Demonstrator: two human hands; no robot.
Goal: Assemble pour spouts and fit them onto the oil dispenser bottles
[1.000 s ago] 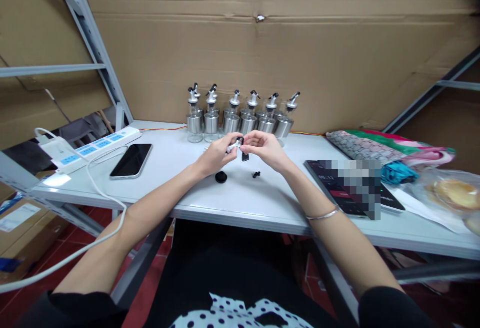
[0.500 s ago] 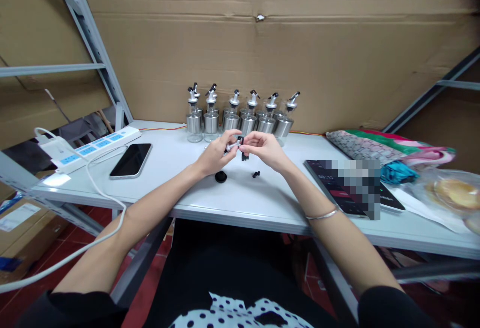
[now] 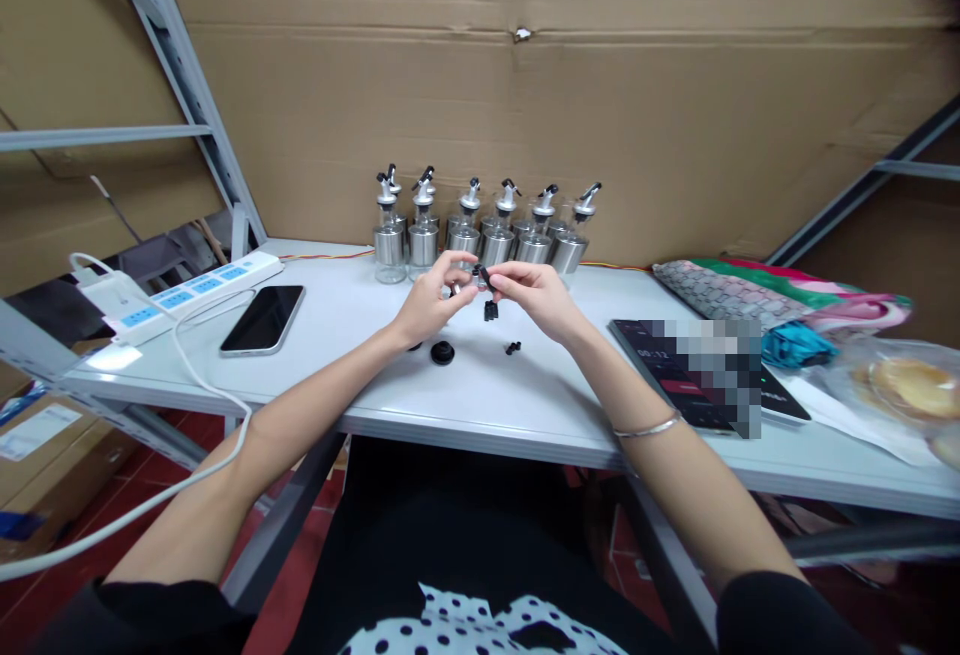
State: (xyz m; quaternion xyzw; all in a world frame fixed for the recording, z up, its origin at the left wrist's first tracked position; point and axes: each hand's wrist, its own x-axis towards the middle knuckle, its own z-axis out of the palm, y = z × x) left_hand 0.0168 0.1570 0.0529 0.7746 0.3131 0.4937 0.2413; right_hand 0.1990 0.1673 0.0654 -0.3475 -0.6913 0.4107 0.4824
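My left hand (image 3: 433, 301) is closed around a small silver pourer spout, mostly hidden by the fingers. Close against it, my right hand (image 3: 537, 293) pinches a small black flap (image 3: 485, 278) at the spout's tip; I cannot tell whether the two parts are joined. Just below the fingertips lie small black pieces (image 3: 491, 311) on the white table. A round black stopper (image 3: 442, 353) rests nearer the front edge, below my left hand. Tiny black parts (image 3: 513, 347) sit to the right of it.
Several glass-and-steel bottles (image 3: 496, 243) with pourer tops stand along the cardboard wall. A phone (image 3: 262, 320) and a power strip (image 3: 199, 295) with a white cable are at left. To the right are a tablet-like screen (image 3: 660, 375), a colourful cloth bag (image 3: 780, 295) and plastic-wrapped food (image 3: 915, 385).
My right hand has shifted slightly, and the black flap now shows tilted between its fingertips. The silver spout is more hidden in my left hand, whose fingers have lifted a little.
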